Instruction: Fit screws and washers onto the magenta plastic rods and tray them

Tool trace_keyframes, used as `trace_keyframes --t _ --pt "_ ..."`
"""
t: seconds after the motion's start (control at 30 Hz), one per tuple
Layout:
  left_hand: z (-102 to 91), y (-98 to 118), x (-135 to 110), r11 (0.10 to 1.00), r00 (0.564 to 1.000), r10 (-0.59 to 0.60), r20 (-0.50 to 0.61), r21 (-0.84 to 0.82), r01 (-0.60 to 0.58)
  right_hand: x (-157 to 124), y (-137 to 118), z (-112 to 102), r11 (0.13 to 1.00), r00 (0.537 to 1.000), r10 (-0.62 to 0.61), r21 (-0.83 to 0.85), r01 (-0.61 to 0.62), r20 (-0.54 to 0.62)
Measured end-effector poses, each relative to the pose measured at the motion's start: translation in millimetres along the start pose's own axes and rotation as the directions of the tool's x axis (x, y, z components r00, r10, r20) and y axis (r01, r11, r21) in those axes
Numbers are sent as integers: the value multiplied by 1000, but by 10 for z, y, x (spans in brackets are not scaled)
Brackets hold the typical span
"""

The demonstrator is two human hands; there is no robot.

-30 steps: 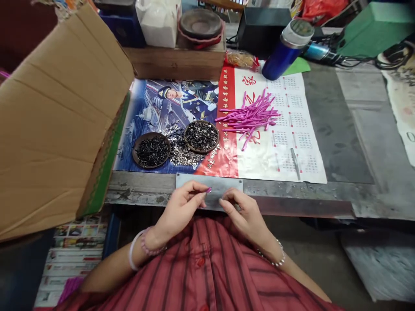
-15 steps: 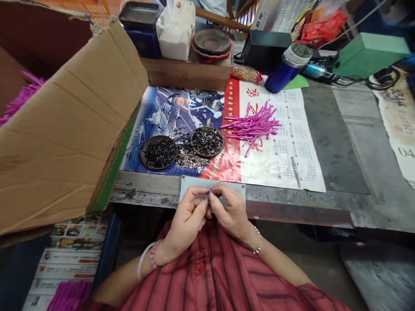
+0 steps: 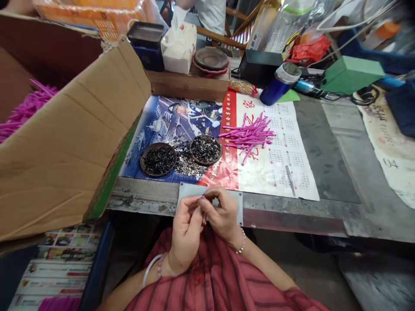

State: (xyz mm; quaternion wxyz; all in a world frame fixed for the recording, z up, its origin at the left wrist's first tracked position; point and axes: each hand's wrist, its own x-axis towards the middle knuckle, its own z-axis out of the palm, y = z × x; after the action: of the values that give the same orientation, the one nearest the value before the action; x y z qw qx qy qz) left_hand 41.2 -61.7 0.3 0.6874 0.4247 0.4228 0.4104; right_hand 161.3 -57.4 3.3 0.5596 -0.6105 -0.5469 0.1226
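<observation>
**Catalogue entry: tiny magenta piece pinched between two hands at a worktop edge**

Head view. Left hand [image 3: 185, 233] and right hand [image 3: 222, 214]: both closed, fingertips meeting on a tiny magenta piece [image 3: 202, 196], held just above a grey metal plate [image 3: 236, 208] on the edge of the worktop [image 3: 139, 194]. Beyond, on a printed calendar sheet [image 3: 275, 172]: two dark round dishes [image 3: 158, 159] [image 3: 205, 150] of small black pieces, loose silver washers [image 3: 186, 162] between them, and a heap of magenta sticks [image 3: 248, 136]. Left: a cardboard box [image 3: 71, 142].

Tissue box [image 3: 178, 54] and blue vacuum flask [image 3: 279, 84]
</observation>
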Motion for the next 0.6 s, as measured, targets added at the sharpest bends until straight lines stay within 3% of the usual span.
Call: trace_keyframes --t 0.1,0.2,0.33,0.47,0.53,0.6 --pt "-31 -19 19 1000 1000 -16 -16 26 16 -30 28 45 985 983 -160 -87 152 -90" --pt "-72 -53 50 999 999 -21 -25 34 22 -55 54 83 960 971 -233 -171 222 -47" --pt "-80 -94 83 999 998 -35 -43 9 35 -31 42 91 970 988 -154 -192 151 2" --pt "8 -106 102 987 991 -104 -87 -132 92 37 40 78 999 998 35 35 -36 46" --pt "63 -107 116 975 985 -122 -120 -199 96 40 67 90 999 1000 5 37 -5 0" --pt "105 -118 130 968 979 -143 -147 -226 108 4 115 129 993 990 -100 -75 93 -96"
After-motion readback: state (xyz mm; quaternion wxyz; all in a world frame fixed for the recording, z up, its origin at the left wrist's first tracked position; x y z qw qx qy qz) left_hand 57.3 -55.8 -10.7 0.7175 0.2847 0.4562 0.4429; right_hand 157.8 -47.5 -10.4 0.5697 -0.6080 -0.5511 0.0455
